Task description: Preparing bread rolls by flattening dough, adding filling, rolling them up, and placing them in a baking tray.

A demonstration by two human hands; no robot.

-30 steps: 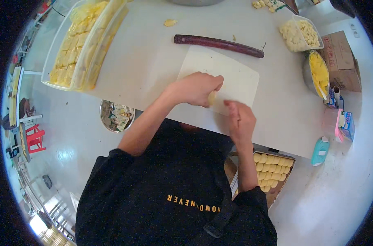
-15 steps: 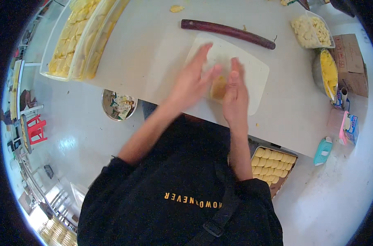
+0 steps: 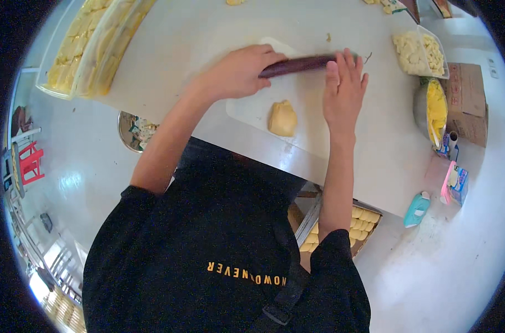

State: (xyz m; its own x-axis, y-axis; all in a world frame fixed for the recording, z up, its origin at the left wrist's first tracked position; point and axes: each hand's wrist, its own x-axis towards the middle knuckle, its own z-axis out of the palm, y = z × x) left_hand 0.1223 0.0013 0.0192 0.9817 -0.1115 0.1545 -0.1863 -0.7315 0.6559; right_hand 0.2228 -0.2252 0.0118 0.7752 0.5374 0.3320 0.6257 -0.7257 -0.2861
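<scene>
My left hand is closed around the left end of a dark reddish-brown rolling pin. Over the pin's right end lies my right hand, its fingers stretched out and slightly apart; they hide part of that end. Nearer to me than the pin, a small yellowish lump of dough rests on a pale cutting board. Neither hand touches the dough, and the pin is apart from it.
Clear plastic boxes of yellow pieces stand far left. At right are a tub of pale dough pieces, a metal bowl of yellow filling, cardboard boxes and a teal packet. A tray of dough pieces sits below the table edge.
Both hands have left the dough and moved to the rolling pin, the left one gripping it. The pin has come nearer, over the board. The dough now shows fully.
</scene>
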